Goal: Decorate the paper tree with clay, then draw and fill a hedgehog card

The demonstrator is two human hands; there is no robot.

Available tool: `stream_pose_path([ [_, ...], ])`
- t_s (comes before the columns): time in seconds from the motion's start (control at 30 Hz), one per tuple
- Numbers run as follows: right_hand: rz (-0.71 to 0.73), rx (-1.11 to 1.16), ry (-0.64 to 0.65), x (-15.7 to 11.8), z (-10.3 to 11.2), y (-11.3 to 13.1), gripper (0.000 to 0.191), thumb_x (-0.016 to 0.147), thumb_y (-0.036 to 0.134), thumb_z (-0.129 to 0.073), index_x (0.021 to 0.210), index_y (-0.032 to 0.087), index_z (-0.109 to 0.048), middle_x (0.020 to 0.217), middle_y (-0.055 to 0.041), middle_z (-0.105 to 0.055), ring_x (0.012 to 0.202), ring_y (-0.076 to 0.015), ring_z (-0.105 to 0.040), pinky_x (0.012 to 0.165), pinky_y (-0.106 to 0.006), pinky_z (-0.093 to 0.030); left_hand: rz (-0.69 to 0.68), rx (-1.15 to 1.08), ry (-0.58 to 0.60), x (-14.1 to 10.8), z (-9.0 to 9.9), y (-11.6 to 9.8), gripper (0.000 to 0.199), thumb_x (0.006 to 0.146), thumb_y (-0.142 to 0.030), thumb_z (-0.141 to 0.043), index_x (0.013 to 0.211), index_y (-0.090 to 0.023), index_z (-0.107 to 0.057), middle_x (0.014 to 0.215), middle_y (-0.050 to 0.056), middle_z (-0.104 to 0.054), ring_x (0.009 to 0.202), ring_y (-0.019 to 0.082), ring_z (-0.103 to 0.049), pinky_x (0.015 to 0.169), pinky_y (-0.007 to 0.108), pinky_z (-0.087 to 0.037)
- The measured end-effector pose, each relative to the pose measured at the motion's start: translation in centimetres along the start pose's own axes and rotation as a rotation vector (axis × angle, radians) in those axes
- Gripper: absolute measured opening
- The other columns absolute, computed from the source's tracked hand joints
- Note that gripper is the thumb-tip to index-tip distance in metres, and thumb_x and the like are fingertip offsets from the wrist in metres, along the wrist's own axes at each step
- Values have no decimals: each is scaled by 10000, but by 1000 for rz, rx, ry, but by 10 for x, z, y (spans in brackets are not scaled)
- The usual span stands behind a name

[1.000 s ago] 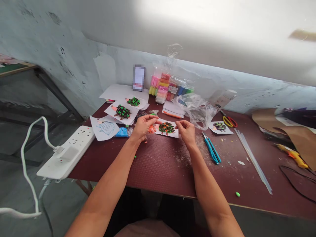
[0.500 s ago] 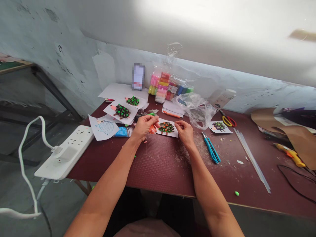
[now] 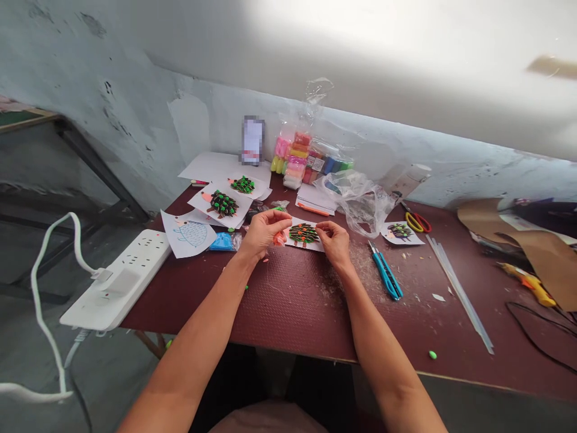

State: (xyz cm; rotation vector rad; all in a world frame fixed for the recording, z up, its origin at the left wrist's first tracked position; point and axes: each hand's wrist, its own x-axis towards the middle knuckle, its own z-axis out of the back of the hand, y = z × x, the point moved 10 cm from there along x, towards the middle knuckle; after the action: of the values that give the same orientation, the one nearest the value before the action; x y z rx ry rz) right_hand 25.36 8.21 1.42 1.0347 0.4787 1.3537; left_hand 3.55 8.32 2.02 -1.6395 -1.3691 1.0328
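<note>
A small white card [image 3: 319,245] with a hedgehog of dark, seed-like spines [image 3: 303,233], dotted with orange and green, lies between my two hands. My left hand [image 3: 264,233] is closed at the card's left edge, around a crinkled packet of orange clay [image 3: 279,239]. At the card's right side my right hand [image 3: 334,242] hovers with thumb and forefinger pinched together; whatever is between these fingertips is too small to name.
Hedgehog cards [image 3: 224,204] and a blue hedgehog drawing [image 3: 188,236] lie left, near a blue clay packet [image 3: 222,242] and power strip [image 3: 130,270]. Bagged clay [image 3: 297,159] stands behind. Rightward are a utility knife [image 3: 386,272], scissors [image 3: 417,221], glue sticks [image 3: 460,294] and a glue gun [image 3: 529,282].
My right hand has shifted slightly left, over the card's right edge. The orange packet sits a little differently under my left fingers.
</note>
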Motion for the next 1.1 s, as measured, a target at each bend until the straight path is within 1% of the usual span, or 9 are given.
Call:
stream_pose_path([
  [0.17, 11, -11, 13, 0, -3, 1, 264, 777, 435, -641, 814, 202, -759, 768, -45, -734, 582, -153, -510, 607, -293, -399, 7, -18, 35, -1, -3, -2, 346, 669, -392, -880, 722, -136, -654, 641, -12, -650, 398, 50, -501, 377, 195, -377],
  [0.3, 73, -82, -3, 0, -2, 7, 182, 790, 356, -654, 781, 204, -753, 788, -45, -695, 672, -174, -555, 705, -319, -440, 8, -26, 48, -1, -5, -1, 402, 704, -461, -862, 682, -148, -610, 607, -20, -611, 402, 56, -505, 385, 198, -383],
  [0.37, 80, -105, 2, -1, -3, 7, 160, 796, 329, -652, 781, 202, -750, 802, -46, -679, 701, -181, -567, 741, -330, -449, 2, -22, 46, -1, -5, -1, 380, 686, -422, -879, 693, -151, -612, 614, -25, -614, 403, 54, -503, 393, 198, -389],
  [0.5, 81, -114, 28, -2, -6, 7, 136, 799, 291, -650, 786, 202, -753, 809, -43, -668, 715, -181, -563, 763, -336, -454, -13, 16, 18, -1, -2, -3, 294, 629, -276, -895, 763, -149, -666, 616, -34, -629, 430, 58, -514, 423, 194, -408],
  [0.6, 84, -122, 39, -3, -7, 8, 123, 798, 273, -658, 792, 199, -756, 811, -41, -662, 714, -180, -562, 759, -333, -452, -3, 36, 20, -1, -3, -3, 245, 651, -237, -864, 780, -148, -674, 611, -32, -626, 443, 64, -516, 433, 198, -418],
  [0.7, 90, -146, 52, -4, -8, 10, 115, 797, 263, -666, 810, 197, -759, 814, -36, -654, 715, -179, -563, 757, -326, -447, 19, 26, 27, -3, -5, -3, 256, 640, -210, -864, 788, -147, -665, 624, -35, -631, 433, 59, -507, 425, 198, -421],
  [0.87, 95, -181, 55, -5, -8, 9, 122, 801, 275, -669, 808, 196, -762, 823, -36, -657, 723, -173, -557, 760, -315, -443, 39, 25, 29, -5, -7, -4, 279, 627, -215, -880, 752, -145, -641, 588, -50, -608, 420, 52, -499, 428, 188, -432],
  [1.0, 86, -193, 49, -4, -9, 8, 133, 814, 283, -661, 803, 197, -762, 824, -40, -663, 729, -178, -569, 769, -322, -446, 41, 23, 48, -5, -8, -3, 288, 637, -251, -888, 743, -136, -646, 630, -27, -647, 443, 54, -522, 443, 186, -439],
  [1.1, 82, -186, 57, -4, -11, 9, 134, 815, 276, -657, 792, 197, -763, 825, -43, -668, 736, -181, -578, 772, -323, -448, 40, 24, 51, -5, -8, -3, 288, 644, -256, -888, 741, -132, -646, 621, -29, -645, 438, 50, -516, 440, 184, -433],
])
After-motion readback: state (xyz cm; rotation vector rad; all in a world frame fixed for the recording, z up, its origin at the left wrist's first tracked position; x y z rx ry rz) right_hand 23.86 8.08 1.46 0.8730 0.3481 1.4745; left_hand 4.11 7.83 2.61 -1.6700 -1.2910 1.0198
